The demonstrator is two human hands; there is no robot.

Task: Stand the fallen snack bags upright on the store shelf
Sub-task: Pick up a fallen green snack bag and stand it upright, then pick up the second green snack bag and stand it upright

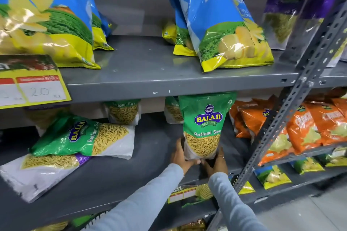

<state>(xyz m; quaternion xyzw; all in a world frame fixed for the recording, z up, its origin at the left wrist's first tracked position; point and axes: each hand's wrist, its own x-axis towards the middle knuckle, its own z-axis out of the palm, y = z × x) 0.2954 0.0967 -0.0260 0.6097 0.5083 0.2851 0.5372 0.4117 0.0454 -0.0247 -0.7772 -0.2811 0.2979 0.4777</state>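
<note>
Item in hand: one green Balaji Ratlami Sev bag [203,127], middle shelf [146,157], standing with its long axis vertical and its top just under the edge of the upper shelf [169,88]. I log my left hand [181,157] cupping its lower left corner and my right hand [217,161] cupping the lower right, each grip clenched lightly on the bag's base, thumbs meeting beneath it; whether the base sits fully on the shelf I cannot tell. Items outstanding: a second Ratlami Sev bag [84,137] lying flat to the left, long axis running left to right, green top toward the left, resting partly on a purple-and-white sev bag [41,170] that also lies flat at the shelf's front. Both are well apart from my hands, on the left-hand side, so I judge the left hand the nearer for the next reach. Further stock: two upright sev bags [124,112] at the back, blue Simply Salted crisps [225,24] above, orange bags [309,127] to the right, a price tag [37,88] marked 20.
</note>
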